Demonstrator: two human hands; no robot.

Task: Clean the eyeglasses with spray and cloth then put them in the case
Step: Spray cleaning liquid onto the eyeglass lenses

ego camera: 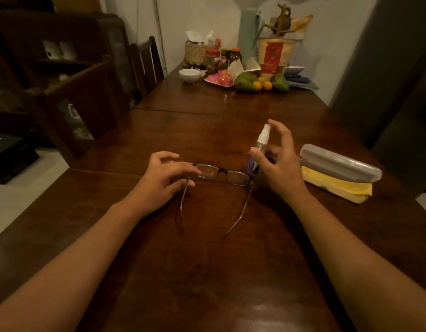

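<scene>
Dark-framed eyeglasses (222,174) lie on the wooden table (207,271), temples unfolded toward me. My left hand (163,179) pinches the frame at its left hinge, with the thumb under the temple. A small clear spray bottle (261,142) with a white nozzle stands upright just behind the right lens. My right hand (278,164) curls round it, thumb on its body and index finger raised beside the nozzle. To the right an open grey glasses case (339,164) lies with a yellow cloth (334,186) in its lower half.
The far end of the table holds a white bowl (189,75), fruit (261,83), jars, a woven basket (196,53) and a bag. Dark wooden chairs (87,92) stand along the left edge. A dark panel (398,80) rises at the right.
</scene>
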